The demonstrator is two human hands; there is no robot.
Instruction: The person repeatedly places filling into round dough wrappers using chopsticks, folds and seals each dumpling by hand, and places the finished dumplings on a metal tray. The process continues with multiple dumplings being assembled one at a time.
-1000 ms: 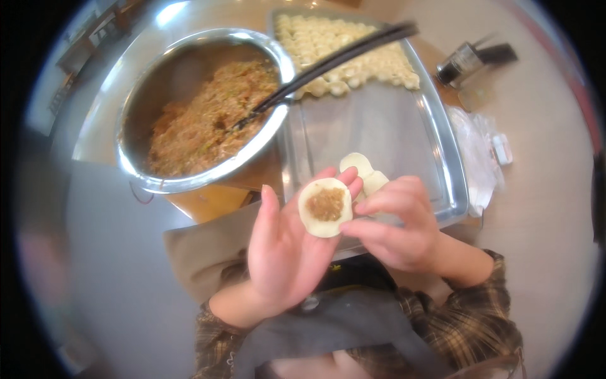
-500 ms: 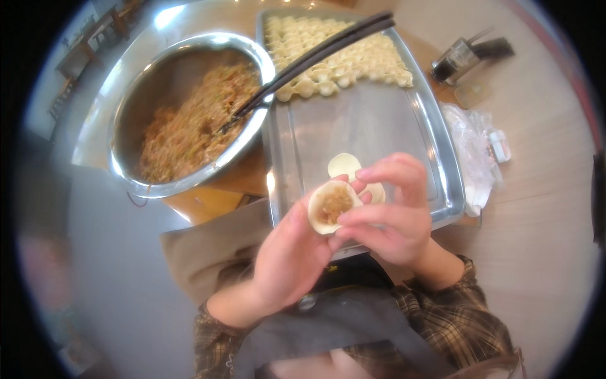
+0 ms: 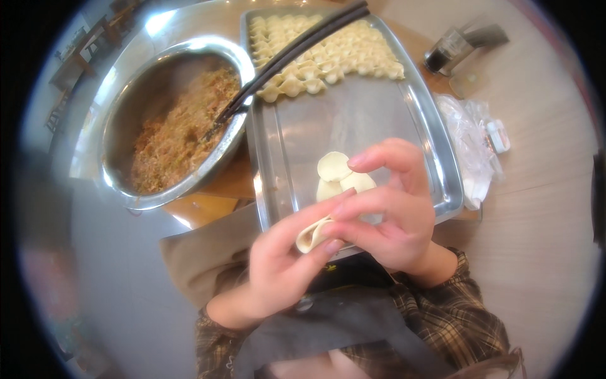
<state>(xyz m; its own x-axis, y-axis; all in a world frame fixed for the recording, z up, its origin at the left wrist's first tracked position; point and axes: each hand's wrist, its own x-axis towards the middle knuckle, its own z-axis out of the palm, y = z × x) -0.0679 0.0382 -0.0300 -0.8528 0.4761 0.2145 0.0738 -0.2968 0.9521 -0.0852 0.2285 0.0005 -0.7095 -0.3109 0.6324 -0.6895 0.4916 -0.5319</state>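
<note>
A dumpling [image 3: 310, 236], its pale round wrapper folded over, sits between my two hands above the near edge of a metal tray [image 3: 353, 107]. My left hand [image 3: 281, 265] cradles it, thumb and fingers closed around its sides. With thumb and a finger, my right hand [image 3: 394, 211] pinches the right end of the fold, while its index finger is raised and curved apart. The filling inside is mostly hidden. Just beyond my fingers, several loose dumpling wrappers [image 3: 333, 167] overlap on the tray; my right hand partly covers them.
Rows of finished dumplings [image 3: 328, 54] fill the tray's far end. At left stands a steel bowl [image 3: 113, 120] of minced filling [image 3: 183, 136], with dark chopsticks [image 3: 284, 57] leaning across its rim and over the tray. A clear plastic bag [image 3: 467, 139] and a utensil holder [image 3: 445, 50] are at right.
The wrapper lay open with its filling showing; now it is folded over and pinched at the right. Both hands have closed in on it. The whole view has shifted slightly.
</note>
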